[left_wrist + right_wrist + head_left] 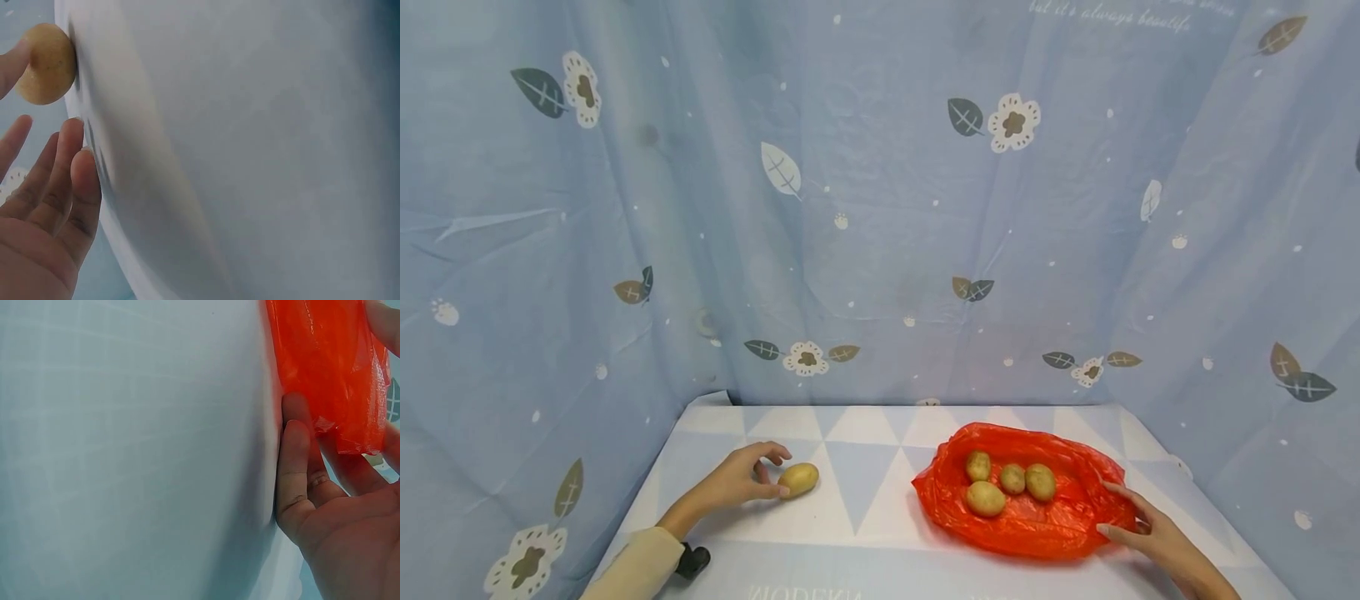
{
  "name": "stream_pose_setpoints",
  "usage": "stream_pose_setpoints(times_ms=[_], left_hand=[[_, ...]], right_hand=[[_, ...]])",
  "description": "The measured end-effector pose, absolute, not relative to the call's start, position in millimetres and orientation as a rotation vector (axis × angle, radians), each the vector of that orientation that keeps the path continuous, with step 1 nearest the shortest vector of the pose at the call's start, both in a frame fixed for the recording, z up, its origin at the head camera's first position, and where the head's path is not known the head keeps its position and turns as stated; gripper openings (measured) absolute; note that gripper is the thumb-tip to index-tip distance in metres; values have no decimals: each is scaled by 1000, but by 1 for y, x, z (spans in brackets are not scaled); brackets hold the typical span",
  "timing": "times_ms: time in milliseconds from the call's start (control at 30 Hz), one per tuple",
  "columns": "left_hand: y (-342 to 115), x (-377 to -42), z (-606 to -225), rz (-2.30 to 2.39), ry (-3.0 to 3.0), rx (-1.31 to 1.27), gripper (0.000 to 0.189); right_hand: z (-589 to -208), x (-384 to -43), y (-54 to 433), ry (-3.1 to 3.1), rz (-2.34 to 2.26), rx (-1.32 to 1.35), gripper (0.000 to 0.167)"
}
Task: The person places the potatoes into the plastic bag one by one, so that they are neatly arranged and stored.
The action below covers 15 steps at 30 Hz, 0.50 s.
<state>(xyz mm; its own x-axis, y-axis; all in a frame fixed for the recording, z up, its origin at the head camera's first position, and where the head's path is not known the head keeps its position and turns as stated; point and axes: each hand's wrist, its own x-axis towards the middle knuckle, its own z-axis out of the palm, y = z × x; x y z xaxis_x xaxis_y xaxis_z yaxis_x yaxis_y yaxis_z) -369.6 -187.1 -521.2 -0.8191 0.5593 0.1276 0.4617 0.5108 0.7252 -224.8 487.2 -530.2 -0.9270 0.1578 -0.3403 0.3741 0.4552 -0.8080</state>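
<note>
In the head view a yellow-brown potato (799, 480) lies on the table at left. My left hand (747, 478) is beside it, its thumb at the potato's near side and the other fingers spread apart from it. The left wrist view has the thumb overlapping the potato (50, 65), with the fingers loosely extended below. On the right, a red plastic bag (1045, 533) lies spread with its mouth up, several potatoes (986, 499) inside. My right hand (1157, 533) rests against the bag's right edge, thumb and forefinger apart at the rim. Extended fingers touch the bag (331, 369) in the right wrist view.
The table has a cloth with a grey and white triangle pattern (857, 479). A blue curtain (880, 250) with leaves and flowers hangs behind it and along both sides. Near the left sleeve a small black object (692, 561) shows at the wrist.
</note>
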Motion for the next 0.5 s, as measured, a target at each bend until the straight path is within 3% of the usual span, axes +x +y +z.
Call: stream_pose_setpoints(times_ms=[500], left_hand=[[-180,-371,-520,1158,2580,857,58]], right_hand=[[-531,-227,485,2511,-1429,469,100]])
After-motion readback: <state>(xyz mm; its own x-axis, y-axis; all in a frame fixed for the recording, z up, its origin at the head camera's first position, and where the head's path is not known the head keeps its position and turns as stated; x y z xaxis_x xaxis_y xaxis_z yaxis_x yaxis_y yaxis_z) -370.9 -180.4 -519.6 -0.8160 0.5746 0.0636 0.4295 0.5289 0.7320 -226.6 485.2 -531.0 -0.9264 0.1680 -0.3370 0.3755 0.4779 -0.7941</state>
